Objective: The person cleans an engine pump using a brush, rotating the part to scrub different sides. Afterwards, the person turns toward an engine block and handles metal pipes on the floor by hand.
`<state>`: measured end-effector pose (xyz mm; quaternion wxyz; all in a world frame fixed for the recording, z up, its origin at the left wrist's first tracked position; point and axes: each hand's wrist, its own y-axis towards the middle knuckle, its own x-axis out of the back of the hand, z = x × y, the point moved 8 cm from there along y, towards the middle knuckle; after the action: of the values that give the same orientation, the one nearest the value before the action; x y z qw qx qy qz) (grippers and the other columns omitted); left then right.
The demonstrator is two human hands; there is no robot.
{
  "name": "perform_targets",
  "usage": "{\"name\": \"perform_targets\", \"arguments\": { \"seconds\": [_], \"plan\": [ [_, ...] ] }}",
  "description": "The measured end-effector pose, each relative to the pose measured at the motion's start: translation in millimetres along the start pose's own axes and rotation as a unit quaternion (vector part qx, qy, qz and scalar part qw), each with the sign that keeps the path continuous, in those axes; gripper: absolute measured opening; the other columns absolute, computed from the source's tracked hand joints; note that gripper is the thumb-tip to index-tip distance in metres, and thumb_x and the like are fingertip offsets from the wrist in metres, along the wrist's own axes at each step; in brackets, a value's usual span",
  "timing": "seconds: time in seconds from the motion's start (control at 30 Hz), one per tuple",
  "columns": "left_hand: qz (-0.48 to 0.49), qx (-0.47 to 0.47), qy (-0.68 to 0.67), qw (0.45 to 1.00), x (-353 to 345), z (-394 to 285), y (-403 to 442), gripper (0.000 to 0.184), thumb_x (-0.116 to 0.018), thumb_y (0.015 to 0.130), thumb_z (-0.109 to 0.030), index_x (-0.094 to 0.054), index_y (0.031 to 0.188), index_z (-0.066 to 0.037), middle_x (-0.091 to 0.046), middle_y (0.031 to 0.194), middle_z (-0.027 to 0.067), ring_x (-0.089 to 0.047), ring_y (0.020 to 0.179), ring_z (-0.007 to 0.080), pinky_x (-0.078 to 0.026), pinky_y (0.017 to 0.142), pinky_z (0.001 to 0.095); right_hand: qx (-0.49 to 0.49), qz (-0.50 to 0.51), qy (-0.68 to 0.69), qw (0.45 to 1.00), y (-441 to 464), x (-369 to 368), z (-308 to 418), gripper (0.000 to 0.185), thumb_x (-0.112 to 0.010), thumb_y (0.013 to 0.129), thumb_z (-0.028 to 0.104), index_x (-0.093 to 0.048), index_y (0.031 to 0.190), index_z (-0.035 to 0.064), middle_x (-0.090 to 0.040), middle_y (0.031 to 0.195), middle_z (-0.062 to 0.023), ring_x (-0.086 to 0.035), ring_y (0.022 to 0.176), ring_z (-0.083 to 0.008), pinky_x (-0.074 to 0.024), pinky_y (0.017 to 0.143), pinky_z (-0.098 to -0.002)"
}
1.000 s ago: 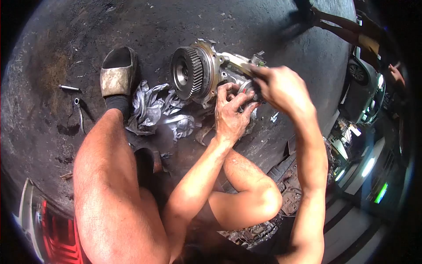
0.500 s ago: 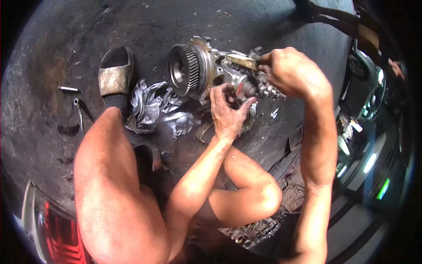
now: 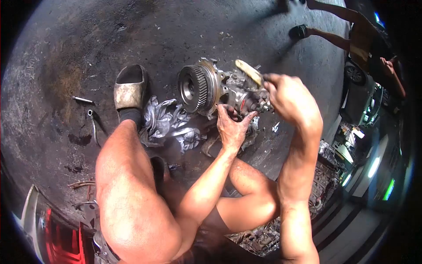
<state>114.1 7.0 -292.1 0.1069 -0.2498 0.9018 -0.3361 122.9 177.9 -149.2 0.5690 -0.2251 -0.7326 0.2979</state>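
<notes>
A metal pump-like assembly with a large toothed gear at its left end lies on the dark floor. My left hand grips the near side of its housing, thumb and fingers bent round a part there. In my right hand is a brush with a pale, worn back, held by its right end over the far side of the assembly. The bristles are hard to make out. Crumpled grey-white rags lie just below the gear.
A metal rod and a wrench-like tool lie at the left. My sandalled foot is beside the rags. Red lamp parts are at the lower left. Another person stands at the upper right near a car.
The brush has shifted and tilted over the assembly as my right hand moved. My left hand stays on the housing. The view has shifted, and the other person's legs show more fully.
</notes>
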Motion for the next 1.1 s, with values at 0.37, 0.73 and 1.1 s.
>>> {"name": "perform_targets", "arguments": {
  "seconds": [0.37,0.73,1.1],
  "plan": [
    [0.048,-0.013,0.074,0.996,-3,9,1,0.054,-0.084,0.073,-0.048,-0.055,0.08,-0.003,-0.066,0.077,0.0123,-0.059,0.07,0.026,-0.05,0.072,0.0414,-0.003,-0.085,0.051,0.995,-9,-12,2,0.031,-0.053,0.094,0.025,-0.064,0.119,0.0083,-0.071,0.09,-0.0239,-0.07,0.086,-0.042,-0.056,0.079,-0.0526],
    [0.356,-0.115,0.178,0.91,-23,-32,-70,0.039,-0.08,0.081,-0.039,-0.069,0.092,-0.003,-0.072,0.085,0.011,-0.067,0.078,0.0183,-0.052,0.074,0.0339,-0.094,-0.364,0.31,0.873,-273,-25,-148,0.06,-0.074,0.081,0.04,-0.059,0.13,0.009,-0.07,0.107,-0.024,-0.067,0.102,-0.0402,-0.0538,0.09,-0.0451],
    [0.577,-0.085,-0.066,0.81,3,-232,-149,0.052,-0.055,0.101,-0.03,-0.039,0.145,-0.006,-0.056,0.134,0.0126,-0.057,0.123,0.0321,-0.046,0.103,0.0498,0.129,-0.481,0.452,0.74,-298,-41,-127,0.046,-0.077,0.084,0.029,-0.067,0.116,-0.0025,-0.07,0.109,-0.0241,-0.069,0.104,-0.0344,-0.0528,0.092,-0.0389]
  ]
}}
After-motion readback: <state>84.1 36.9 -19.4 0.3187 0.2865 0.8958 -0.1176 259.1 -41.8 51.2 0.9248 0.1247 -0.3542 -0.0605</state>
